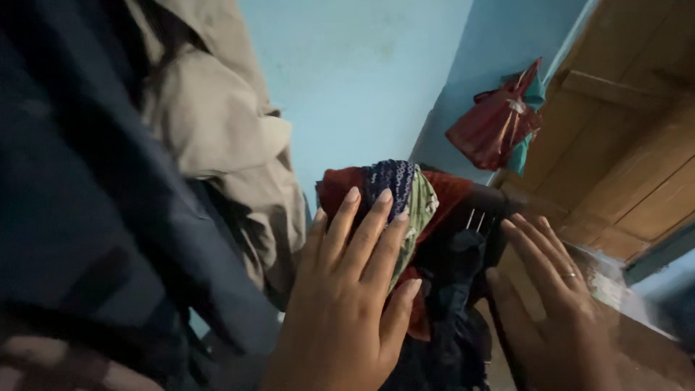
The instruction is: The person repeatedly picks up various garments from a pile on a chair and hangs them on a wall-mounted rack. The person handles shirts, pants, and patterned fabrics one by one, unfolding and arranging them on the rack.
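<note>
My left hand (347,297) is spread flat, fingers apart, in front of a heap of clothes (405,203) in red, dark blue patterned and green cloth. My right hand (554,304), with a ring on one finger, is also open, just right of the heap near dark garments (452,289). Neither hand holds anything. Whether the palms touch the cloth I cannot tell.
A dark blue garment (87,203) and a beige one (217,130) hang at the left. A red bag (492,127) hangs on the blue wall (362,72). A wooden door (630,159) stands at the right.
</note>
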